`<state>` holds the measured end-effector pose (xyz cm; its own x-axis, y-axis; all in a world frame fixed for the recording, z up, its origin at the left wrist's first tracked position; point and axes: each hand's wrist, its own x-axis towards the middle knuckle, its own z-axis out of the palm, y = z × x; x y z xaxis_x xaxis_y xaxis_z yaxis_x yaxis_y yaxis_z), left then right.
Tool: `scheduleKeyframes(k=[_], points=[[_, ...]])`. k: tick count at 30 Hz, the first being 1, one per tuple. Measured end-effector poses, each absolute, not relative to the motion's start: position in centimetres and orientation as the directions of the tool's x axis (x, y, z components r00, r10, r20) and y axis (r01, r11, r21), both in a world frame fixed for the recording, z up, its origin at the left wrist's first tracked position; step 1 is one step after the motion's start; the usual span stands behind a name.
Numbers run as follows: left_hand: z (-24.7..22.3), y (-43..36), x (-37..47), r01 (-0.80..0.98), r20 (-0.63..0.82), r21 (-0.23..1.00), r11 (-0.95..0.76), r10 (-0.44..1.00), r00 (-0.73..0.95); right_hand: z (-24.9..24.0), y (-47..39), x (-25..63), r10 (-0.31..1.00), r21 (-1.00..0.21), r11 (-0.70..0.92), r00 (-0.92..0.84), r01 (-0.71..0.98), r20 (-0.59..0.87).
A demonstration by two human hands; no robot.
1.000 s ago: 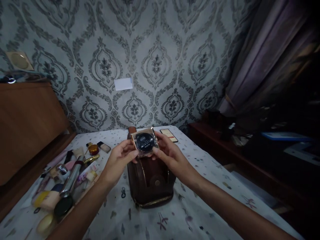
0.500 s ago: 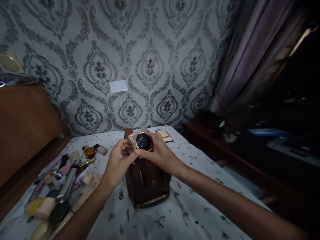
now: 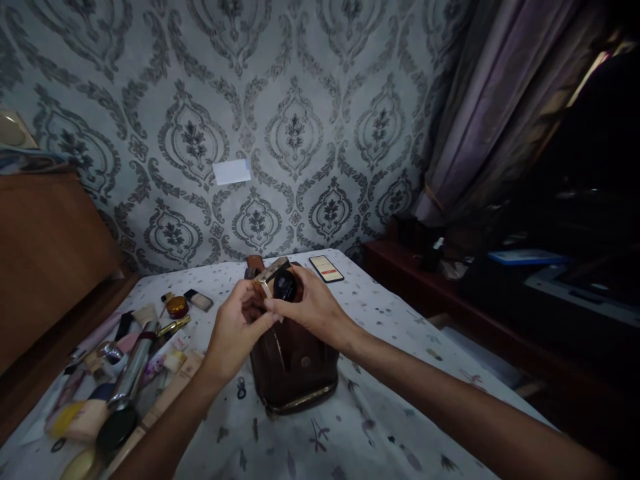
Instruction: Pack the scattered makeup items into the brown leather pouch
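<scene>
The person's left hand (image 3: pixel 234 328) and right hand (image 3: pixel 319 308) pinch the square compact (image 3: pixel 274 272) between them — brown bag (image 3: pixel 306 385) just below the grip — and it has tipped more edge-on, so turning seems unfinished.

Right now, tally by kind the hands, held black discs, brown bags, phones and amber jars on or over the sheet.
Hands (left hand, right hand): 2
Black disc: 1
Bag: 1
Phone: 1
Amber jar: 1
Total: 6

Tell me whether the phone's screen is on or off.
On: the phone lies face up, its display lit pale with a reddish band across it.
</scene>
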<state>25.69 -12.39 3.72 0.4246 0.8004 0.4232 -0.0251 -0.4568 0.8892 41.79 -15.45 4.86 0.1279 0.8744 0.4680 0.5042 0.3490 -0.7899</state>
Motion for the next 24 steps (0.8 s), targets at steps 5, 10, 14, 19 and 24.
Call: scheduleKeyframes(k=[5,10,14,19,24], points=[[3.3,-12.2,24.7,0.231,0.507,0.676,-0.700,0.669,0.543,4.4,-15.4,41.8,0.888,-0.868,0.334,0.186,0.368,0.421],[1.7,-12.4,23.9,0.330,0.579,0.292,-0.898,0.440,0.687,4.2,-15.0,42.2,0.936,-0.941,0.214,0.219,0.261,0.274],[0.6,-12.7,23.8,0.368,0.638,0.176,-0.913,0.390,0.663,4.7,-14.7,42.1,0.962,-0.992,0.016,0.269,0.128,0.050],[-0.4,-12.8,23.9,0.411,0.721,0.145,-0.900,0.380,0.579,5.9,-14.4,41.8,0.978,-0.994,-0.105,0.179,-0.004,-0.104],[-1.1,-12.7,24.0,0.416,0.748,0.143,-0.898,0.373,0.549,6.4,-13.5,42.2,0.968,-0.959,-0.216,0.170,0.183,-0.185]])
